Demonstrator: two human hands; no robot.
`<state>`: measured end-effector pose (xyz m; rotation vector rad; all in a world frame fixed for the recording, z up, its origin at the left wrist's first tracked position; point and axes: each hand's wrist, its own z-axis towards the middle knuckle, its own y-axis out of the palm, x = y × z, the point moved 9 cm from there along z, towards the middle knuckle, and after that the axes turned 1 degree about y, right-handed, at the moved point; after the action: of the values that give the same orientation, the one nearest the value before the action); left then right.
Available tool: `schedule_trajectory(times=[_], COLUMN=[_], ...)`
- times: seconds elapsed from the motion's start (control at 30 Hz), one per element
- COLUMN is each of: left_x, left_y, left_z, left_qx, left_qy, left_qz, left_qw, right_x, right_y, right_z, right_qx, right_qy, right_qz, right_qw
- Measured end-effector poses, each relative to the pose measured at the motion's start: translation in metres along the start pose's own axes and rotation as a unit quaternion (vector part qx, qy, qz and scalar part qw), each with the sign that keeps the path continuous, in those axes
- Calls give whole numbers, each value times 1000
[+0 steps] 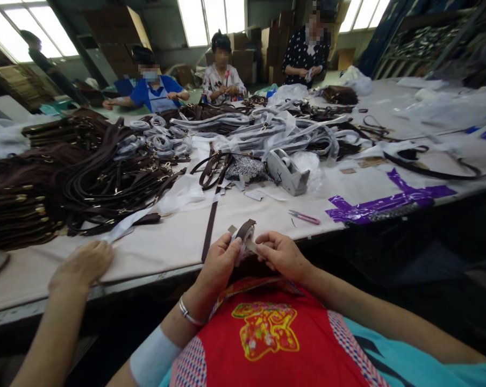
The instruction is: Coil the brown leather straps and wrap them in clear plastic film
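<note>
My left hand (219,260) is closed around a coiled dark brown strap (246,228) partly wrapped in thin white material, held just past the table's front edge. From the right, my right hand (282,257) pinches a short pale strip (251,245) that lies against the coil; whether it is tape or paper I cannot tell. Another flat brown strap (211,228) lies on the table beyond my left hand. Pink-handled thread snips (305,217) rest to the right, in front of a grey tape dispenser (288,171).
A co-worker's hand (84,263) presses on white material at the left table edge. Brown straps with metal clasps (118,177) and white-wrapped straps (259,126) are heaped across the table. Purple tape (388,204) covers the edge at right. Several people stand or sit opposite.
</note>
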<state>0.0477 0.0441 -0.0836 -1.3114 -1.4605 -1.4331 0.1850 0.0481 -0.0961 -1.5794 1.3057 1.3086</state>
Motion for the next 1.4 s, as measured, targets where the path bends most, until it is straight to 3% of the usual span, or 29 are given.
schedule_trajectory(times=[0.17, 0.3, 0.4, 0.47, 0.57, 0.67, 0.73, 0.77, 0.83, 0.9, 0.97, 1.07, 1.23, 1.4], left_x=[-9, -13, -12, -10, -6, -1, 1, 2, 8, 11, 8, -6, -30, -33], left_y=[2, 2, 0, -1, -2, 5, 13, 17, 26, 33, 36, 37, 31, 37], left_z=[3, 1, -1, -1, -2, -4, -7, -9, -13, -19, -26, -35, -40, -41], left_qx=[-9, -10, -5, -8, -21, -70, -122, -147, -185, -212, -236, -268, -249, -235], left_qy=[-25, -41, -41, -46, -55, -62, -60, -52, -18, 16, 21, -21, -73, -50], left_qz=[-18, -36, -32, -30, -9, 90, 184, 227, 291, 334, 360, 355, 342, 348], left_qw=[999, 998, 999, 998, 998, 991, 973, 961, 939, 918, 903, 895, 903, 906], right_x=[-16, -17, -17, -27, -52, -73, -81, -82, -77, -56, -30, -4, 11, 15], right_y=[-3, -6, -5, 1, 13, 17, 16, 15, 9, 4, 1, -4, -4, 0], right_z=[-1, -1, -3, -9, -23, -33, -32, -30, -22, -14, -12, -17, -24, -25], right_qx=[18, 11, -18, -69, -138, -108, -76, -63, -50, -58, -63, -43, -33, -104], right_qy=[-79, -100, -104, -148, -277, -381, -392, -378, -312, -198, -85, -1, 25, 54], right_qz=[-38, -57, -86, -119, -229, -356, -392, -390, -343, -277, -230, -186, -176, -141], right_qw=[996, 993, 991, 979, 923, 847, 829, 837, 885, 938, 967, 982, 984, 983])
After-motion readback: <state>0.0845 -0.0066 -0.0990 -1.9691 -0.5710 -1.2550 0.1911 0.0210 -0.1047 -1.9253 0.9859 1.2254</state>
